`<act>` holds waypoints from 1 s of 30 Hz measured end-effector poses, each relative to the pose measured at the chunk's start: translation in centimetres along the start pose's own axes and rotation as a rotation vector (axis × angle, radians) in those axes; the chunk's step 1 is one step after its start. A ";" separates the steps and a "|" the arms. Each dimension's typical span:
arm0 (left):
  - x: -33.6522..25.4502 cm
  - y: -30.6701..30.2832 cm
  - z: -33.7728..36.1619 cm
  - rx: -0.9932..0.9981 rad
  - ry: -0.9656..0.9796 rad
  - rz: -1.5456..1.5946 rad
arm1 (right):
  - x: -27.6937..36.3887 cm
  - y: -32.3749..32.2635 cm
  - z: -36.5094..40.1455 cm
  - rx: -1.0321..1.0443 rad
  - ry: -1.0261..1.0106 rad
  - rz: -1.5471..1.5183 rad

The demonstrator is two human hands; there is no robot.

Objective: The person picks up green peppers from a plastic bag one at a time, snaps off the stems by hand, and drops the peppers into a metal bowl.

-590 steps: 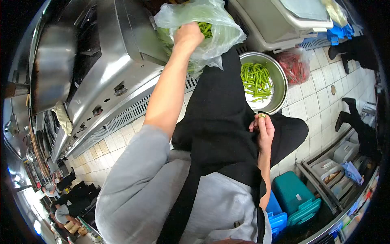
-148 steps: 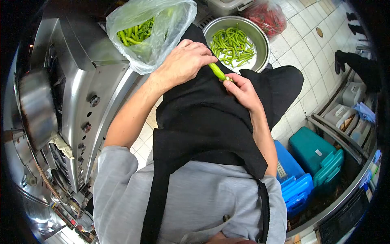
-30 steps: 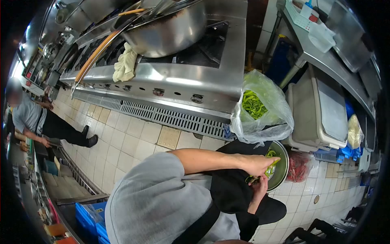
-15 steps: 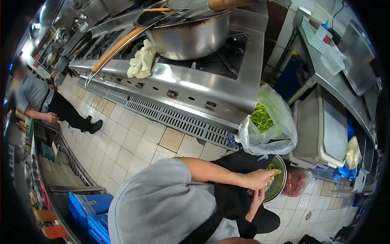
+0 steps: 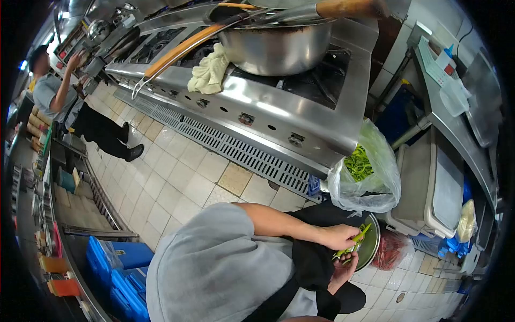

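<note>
My left hand point(image 5: 341, 236) is closed around long green chili peppers point(image 5: 364, 232), and their tips stick out past the fingers. Just below it, my right hand point(image 5: 343, 270) has its fingers curled up close to the left hand; what lies in them is partly hidden. Both hands are over the near side of a round metal bowl point(image 5: 374, 248) at my lap. Beyond the bowl stands an open clear plastic bag point(image 5: 383, 185) with many green peppers point(image 5: 358, 163) inside.
A bag of red chilies point(image 5: 390, 251) sits beside the bowl. The steel stove point(image 5: 268, 115) holds a large pot point(image 5: 276, 48) and a cloth point(image 5: 209, 71). Grey bins point(image 5: 424, 182) stand at right, blue containers point(image 5: 120, 268) at left. Another person point(image 5: 59, 102) stands far left.
My hands have come closer together, and more green pepper shows in the left one. The view has shifted, so the stove sits farther right. The other person has raised an arm.
</note>
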State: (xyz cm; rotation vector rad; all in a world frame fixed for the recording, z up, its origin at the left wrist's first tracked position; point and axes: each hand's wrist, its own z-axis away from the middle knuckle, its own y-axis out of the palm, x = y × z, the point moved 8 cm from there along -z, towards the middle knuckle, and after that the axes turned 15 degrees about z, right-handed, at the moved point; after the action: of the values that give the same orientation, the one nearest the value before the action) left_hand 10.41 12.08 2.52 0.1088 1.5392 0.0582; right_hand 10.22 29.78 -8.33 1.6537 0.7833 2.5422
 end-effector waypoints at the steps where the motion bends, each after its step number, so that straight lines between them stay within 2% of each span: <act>1: -0.1 0.1 0.0 0.002 -0.002 -0.003 | -0.2 -0.7 0.1 -0.027 0.039 -0.091; 5: 0.1 1.3 0.0 0.072 0.074 -0.075 | 0.4 -0.8 0.3 -0.048 -0.065 -0.193; 8: 0.0 3.1 0.6 0.261 -0.035 0.011 | 0.9 -0.8 0.4 -0.006 -0.083 -0.177; 11: 0.8 3.8 0.9 0.333 -0.034 0.032 | 0.1 -1.8 0.0 0.007 -0.052 -0.092; 13: 0.7 3.8 0.8 0.307 -0.043 -0.021 | 0.1 -0.7 0.1 -0.004 -0.023 -0.027; 15: 0.8 4.0 0.2 0.287 -0.048 -0.072 | -0.2 -0.3 0.2 -0.139 0.025 0.099; 16: 0.9 4.1 -0.4 0.261 -0.050 -0.083 | -1.4 -1.3 -0.2 -0.158 0.044 0.007; 17: 1.0 4.1 -0.9 0.234 -0.051 -0.096 | -1.3 -1.8 0.1 -0.164 0.038 0.006; 18: -0.2 4.0 -0.7 0.246 -0.150 -0.006 | -0.7 -1.3 0.4 -0.113 0.003 0.141; 19: -0.4 4.0 -1.0 0.252 -0.148 -0.009 | -0.3 -0.8 0.5 -0.060 -0.030 0.276; 21: -0.8 4.0 -2.0 0.217 -0.119 -0.061 | 0.0 -0.4 0.1 -0.113 -0.086 0.217; 22: 1.4 4.4 -3.1 0.220 -0.119 -0.063 | 0.2 -0.1 0.1 -0.080 -0.097 0.226; 23: 3.4 4.5 -4.6 0.161 0.092 -0.148 | 0.3 0.1 0.2 -0.047 -0.107 0.236; 24: 1.3 4.3 -4.3 0.102 0.303 -0.232 | 0.5 0.2 0.3 -0.050 -0.110 0.234; 25: 0.8 4.3 -4.2 0.108 0.304 -0.232 | 0.8 0.7 0.4 -0.024 -0.138 0.279; 26: 1.1 4.1 -4.2 0.121 0.190 -0.163 | 1.1 1.2 0.5 0.001 -0.167 0.324; 28: -3.0 3.3 -2.5 0.146 -0.071 -0.069 | 1.2 1.7 0.6 0.019 -0.178 0.341; 29: -2.0 3.8 -2.6 0.177 -0.068 -0.071 | 1.3 1.7 0.8 0.038 -0.187 0.359; 30: -1.0 3.6 -3.2 0.138 0.047 -0.067 | 1.2 1.2 0.6 0.027 -0.208 0.352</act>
State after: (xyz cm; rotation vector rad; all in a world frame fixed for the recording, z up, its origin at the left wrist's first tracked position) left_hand 7.29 15.70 3.84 0.1662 1.5922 -0.0995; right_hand 10.52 29.32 -6.64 2.1925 0.5552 2.5105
